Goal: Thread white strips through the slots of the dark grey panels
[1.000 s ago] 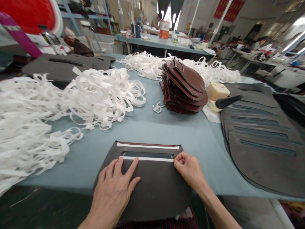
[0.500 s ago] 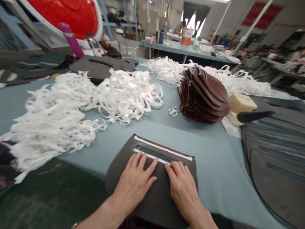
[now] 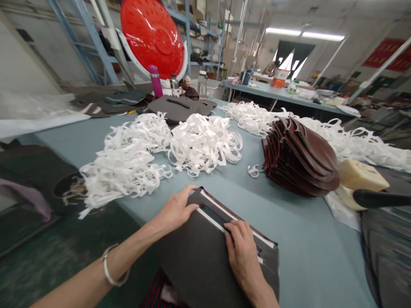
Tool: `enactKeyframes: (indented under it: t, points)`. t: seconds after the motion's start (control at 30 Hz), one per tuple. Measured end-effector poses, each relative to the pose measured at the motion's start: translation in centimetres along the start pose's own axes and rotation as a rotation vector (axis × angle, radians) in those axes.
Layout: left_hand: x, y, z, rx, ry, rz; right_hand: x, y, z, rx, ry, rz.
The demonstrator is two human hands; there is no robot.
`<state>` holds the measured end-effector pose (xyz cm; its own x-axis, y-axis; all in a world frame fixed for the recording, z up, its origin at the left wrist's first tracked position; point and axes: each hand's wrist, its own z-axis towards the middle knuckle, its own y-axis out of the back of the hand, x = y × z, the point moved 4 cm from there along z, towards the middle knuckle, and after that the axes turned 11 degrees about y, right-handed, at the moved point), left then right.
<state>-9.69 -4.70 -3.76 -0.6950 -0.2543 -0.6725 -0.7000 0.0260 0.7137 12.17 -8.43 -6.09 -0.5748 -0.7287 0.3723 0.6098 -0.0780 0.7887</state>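
Note:
A dark brown leather panel [image 3: 205, 256] with a slot and two white tape strips [image 3: 231, 211] lies at the near edge of the blue-grey table [image 3: 289, 222]. My left hand [image 3: 175, 209] grips the panel's far left corner, fingers curled over its edge. My right hand [image 3: 242, 252] lies on the panel beside the slot, fingers together and bent, fingertips pressing on the nearer tape strip.
Heaps of white tape offcuts [image 3: 154, 149] lie to the left and along the back. A stack of brown leather pieces [image 3: 300, 156] stands at the right, with a cream block [image 3: 359, 175], a black handle [image 3: 382, 198] and dark panels [image 3: 388, 252] beyond.
My left hand slid from flat on the panel to its far left corner and closed on the edge. My right hand stayed by the slot. The view swung left and upward.

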Motion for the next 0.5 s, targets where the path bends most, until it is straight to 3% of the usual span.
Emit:
enactKeyframes:
  t: [0.13, 0.2, 0.3, 0.4, 0.5]
  points:
    - [-2.0, 2.2, 0.2, -0.006, -0.009, -0.057, -0.4, 0.6, -0.2, -0.027, -0.087, -0.075]
    - [-2.0, 2.2, 0.3, -0.098, -0.065, -0.005, -0.8, 0.7, -0.3, -0.026, -0.124, -0.116]
    - [-0.9, 0.4, -0.2, -0.225, -0.187, 0.094, -0.9, 0.2, -0.3, 0.011, -0.111, -0.181]
    - [0.4, -2.3, -1.6, -0.201, -0.286, 0.083, -0.6, -0.6, 0.4, 0.004, -0.078, -0.231]
    - [1.0, -3.1, -2.7, -0.232, -0.291, 0.03, 0.0, -1.9, 2.0, 0.0, -0.041, -0.228]
